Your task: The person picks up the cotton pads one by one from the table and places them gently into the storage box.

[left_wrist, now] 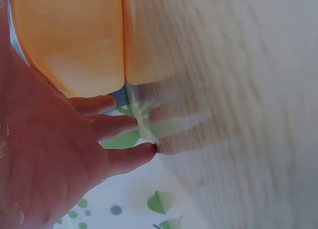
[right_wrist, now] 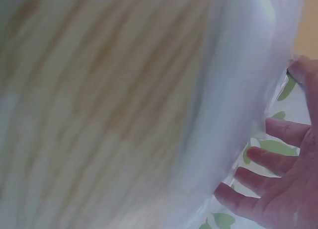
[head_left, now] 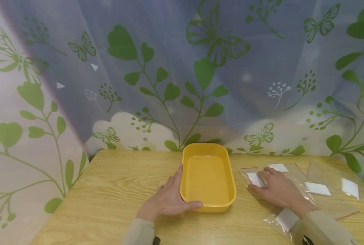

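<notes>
A yellow rectangular tub [head_left: 208,206] stands on the wooden table. My left hand [head_left: 171,197] rests against its near left corner, thumb along the front wall and fingers along the left side; in the left wrist view those fingers are spread and fairly straight. To the right, my right hand [head_left: 278,187] reaches over a clear plastic bag [head_left: 248,170] with a white block [head_left: 256,179] in it. Its thumb and fingertips lie at the block, spread apart. In the right wrist view the fingers [right_wrist: 278,162] are slightly bent beside blurred clear plastic.
Several more clear bags with white blocks lie about the right hand: a block [head_left: 278,167] behind it, a block [head_left: 317,189] and a block [head_left: 350,188] to its right, and a block [head_left: 287,219] nearer the front. A patterned curtain [head_left: 169,68] hangs behind the table [head_left: 123,183].
</notes>
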Motion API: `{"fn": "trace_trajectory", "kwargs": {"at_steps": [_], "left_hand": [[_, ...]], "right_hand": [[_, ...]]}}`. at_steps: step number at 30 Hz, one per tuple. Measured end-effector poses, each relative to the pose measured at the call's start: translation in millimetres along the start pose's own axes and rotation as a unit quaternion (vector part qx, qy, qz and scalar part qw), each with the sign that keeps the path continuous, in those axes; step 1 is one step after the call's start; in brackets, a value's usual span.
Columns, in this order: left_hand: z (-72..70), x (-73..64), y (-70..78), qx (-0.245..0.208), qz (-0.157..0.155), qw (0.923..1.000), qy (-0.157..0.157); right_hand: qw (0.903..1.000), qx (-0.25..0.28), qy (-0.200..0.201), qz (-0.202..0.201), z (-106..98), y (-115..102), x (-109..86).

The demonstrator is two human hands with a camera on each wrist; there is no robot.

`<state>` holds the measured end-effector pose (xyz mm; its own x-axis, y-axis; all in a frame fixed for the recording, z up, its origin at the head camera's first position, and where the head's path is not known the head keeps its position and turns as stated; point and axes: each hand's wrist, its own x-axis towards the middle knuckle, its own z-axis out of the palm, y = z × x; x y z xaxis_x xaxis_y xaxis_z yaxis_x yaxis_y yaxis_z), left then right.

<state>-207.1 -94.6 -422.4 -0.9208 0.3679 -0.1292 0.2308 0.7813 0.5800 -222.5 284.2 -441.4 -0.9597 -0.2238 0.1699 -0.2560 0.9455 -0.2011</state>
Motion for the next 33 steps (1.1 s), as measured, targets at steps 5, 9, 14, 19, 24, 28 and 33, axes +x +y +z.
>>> {"fn": "trace_trajectory", "kwargs": {"at_steps": [5,9,14,19,24,28,33], "left_hand": [[0.8,0.1,0.8,-0.003,0.003,1.0,-0.005],[1.5,0.3,2.1,-0.007,0.0,1.0,-0.002],[2.2,0.2,3.1,-0.001,-0.007,1.0,0.001],[3.3,0.5,2.7,0.004,-0.012,0.9999,-0.001],[3.7,-0.3,2.9,0.007,-0.017,0.9998,-0.004],[3.4,0.1,3.3,0.016,-0.019,0.9997,-0.003],[2.6,0.0,4.6,0.022,-0.024,0.9994,-0.008]], "right_hand": [[0.9998,-0.02,-0.006,0.008,1.4,-0.3,0.9],[0.9997,-0.022,-0.003,0.011,1.7,-0.8,1.9],[0.9996,-0.024,0.001,0.018,1.9,-2.6,4.0],[0.9993,-0.028,-0.007,0.024,1.1,-4.7,5.6],[0.9994,-0.022,-0.009,0.027,0.4,-4.8,5.8],[0.9996,-0.01,0.0,0.026,0.3,-4.4,5.6],[0.9996,0.011,0.012,0.025,0.6,-3.6,3.8]]}}
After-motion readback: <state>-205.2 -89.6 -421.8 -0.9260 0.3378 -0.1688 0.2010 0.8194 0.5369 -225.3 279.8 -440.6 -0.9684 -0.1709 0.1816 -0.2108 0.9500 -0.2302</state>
